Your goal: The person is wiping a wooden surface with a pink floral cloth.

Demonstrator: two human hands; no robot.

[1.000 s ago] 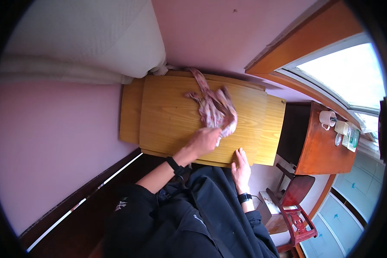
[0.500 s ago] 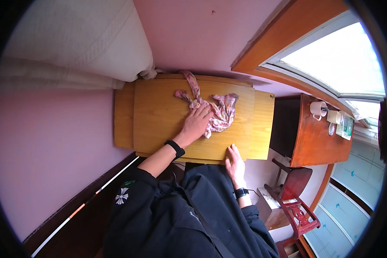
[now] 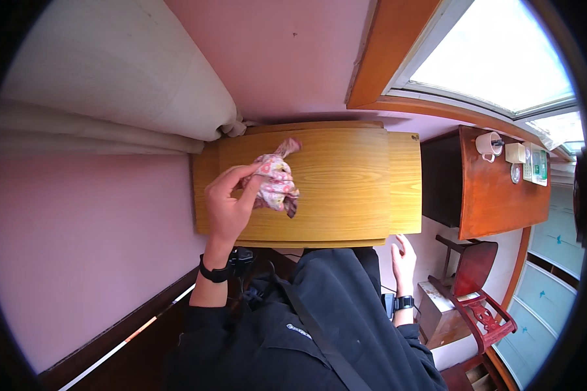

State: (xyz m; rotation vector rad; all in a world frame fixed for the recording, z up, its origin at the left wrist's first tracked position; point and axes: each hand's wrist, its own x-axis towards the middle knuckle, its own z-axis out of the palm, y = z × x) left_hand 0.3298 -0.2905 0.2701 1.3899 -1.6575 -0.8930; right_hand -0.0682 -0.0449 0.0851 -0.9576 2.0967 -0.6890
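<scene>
A bunched cloth with a pink floral print (image 3: pixel 275 184) is pinched in my left hand (image 3: pixel 227 205), over the left part of the yellow wooden table (image 3: pixel 346 189). One end of the cloth sticks out toward the far side, and a darker end hangs toward the near side. Just past the table's near right corner, my right hand (image 3: pixel 404 260) is held in the air, its fingers loosely bent, apart and holding nothing.
A grey-white curtain (image 3: pixel 137 72) hangs at the far left against the pink wall. To the right, a reddish-brown desk (image 3: pixel 496 202) bears a white mug (image 3: pixel 488 146) and small containers. A red wooden chair (image 3: pixel 476 267) stands in front of it.
My left hand has gathered the spread cloth off the tabletop and carried it left. My right hand has left the table's near edge and shifted right.
</scene>
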